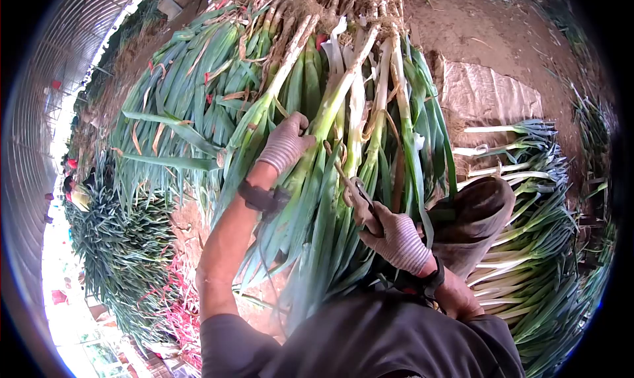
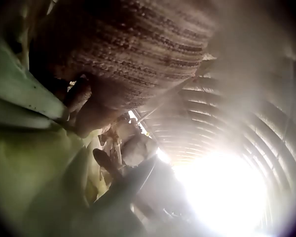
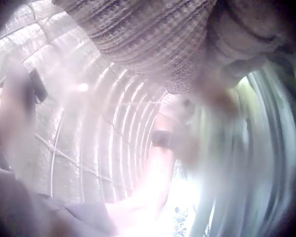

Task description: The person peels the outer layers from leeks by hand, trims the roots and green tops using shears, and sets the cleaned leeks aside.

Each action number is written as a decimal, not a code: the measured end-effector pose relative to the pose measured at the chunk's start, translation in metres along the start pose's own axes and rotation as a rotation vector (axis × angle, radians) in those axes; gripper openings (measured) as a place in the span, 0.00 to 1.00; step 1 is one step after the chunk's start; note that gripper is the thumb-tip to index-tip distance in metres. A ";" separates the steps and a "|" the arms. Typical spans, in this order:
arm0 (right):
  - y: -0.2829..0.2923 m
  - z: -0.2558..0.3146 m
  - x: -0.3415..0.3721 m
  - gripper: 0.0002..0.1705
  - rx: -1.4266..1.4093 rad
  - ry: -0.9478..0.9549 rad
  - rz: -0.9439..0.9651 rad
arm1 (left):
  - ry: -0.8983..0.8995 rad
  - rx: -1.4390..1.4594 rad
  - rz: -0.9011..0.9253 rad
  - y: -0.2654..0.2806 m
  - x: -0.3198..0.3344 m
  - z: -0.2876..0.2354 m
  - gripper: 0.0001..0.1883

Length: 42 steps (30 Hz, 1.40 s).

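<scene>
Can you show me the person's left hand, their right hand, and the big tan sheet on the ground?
Left hand [image 1: 284, 143]: head view, back of the striped glove.
Right hand [image 1: 398, 240]: head view, back of the glove.
Tan sheet [image 1: 489, 91]: head view, its bare middle.

No lettering, label, brand, number or sign can be read (twelve o'clock round to twelve).

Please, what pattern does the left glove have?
The left glove is striped, best seen in the head view.

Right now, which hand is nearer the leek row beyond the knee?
Right. The right hand is across the knee from the leek row; the left hand is farther, at the leek pile.
</scene>
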State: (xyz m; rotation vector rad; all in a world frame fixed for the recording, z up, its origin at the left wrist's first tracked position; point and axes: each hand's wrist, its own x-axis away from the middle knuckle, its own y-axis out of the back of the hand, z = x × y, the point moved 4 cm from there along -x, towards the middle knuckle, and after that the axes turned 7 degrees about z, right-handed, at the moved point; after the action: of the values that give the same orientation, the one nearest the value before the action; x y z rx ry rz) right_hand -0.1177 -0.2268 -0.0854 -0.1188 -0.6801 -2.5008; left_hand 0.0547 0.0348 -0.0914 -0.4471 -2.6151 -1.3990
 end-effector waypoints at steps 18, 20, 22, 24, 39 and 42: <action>0.061 -0.036 -0.109 0.23 0.054 -0.060 -0.309 | -0.011 -0.316 -0.083 -0.004 0.038 -0.039 0.33; 0.067 -0.043 -0.121 0.23 0.051 -0.086 -0.301 | -0.032 -0.316 -0.111 -0.004 0.043 -0.044 0.33; 0.075 -0.046 -0.131 0.24 0.062 -0.083 -0.315 | 0.020 -0.349 -0.062 -0.004 0.048 -0.055 0.33; 0.084 -0.049 -0.141 0.24 0.111 -0.094 -0.331 | 0.040 -0.403 -0.003 -0.005 0.048 -0.061 0.32; 0.112 -0.050 -0.151 0.20 0.069 -0.079 -0.295 | 0.091 -0.364 0.019 -0.004 0.026 -0.039 0.30; 0.059 -0.037 -0.099 0.16 -0.033 -0.067 -0.201 | 0.173 -0.563 -0.003 0.001 0.015 -0.056 0.34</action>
State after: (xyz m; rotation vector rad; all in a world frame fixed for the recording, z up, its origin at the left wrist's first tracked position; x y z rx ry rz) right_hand -0.0007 -0.2411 -0.1129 -0.1533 -0.7087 -2.7117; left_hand 0.0401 -0.0079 -0.0553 -0.3578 -2.0618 -2.0670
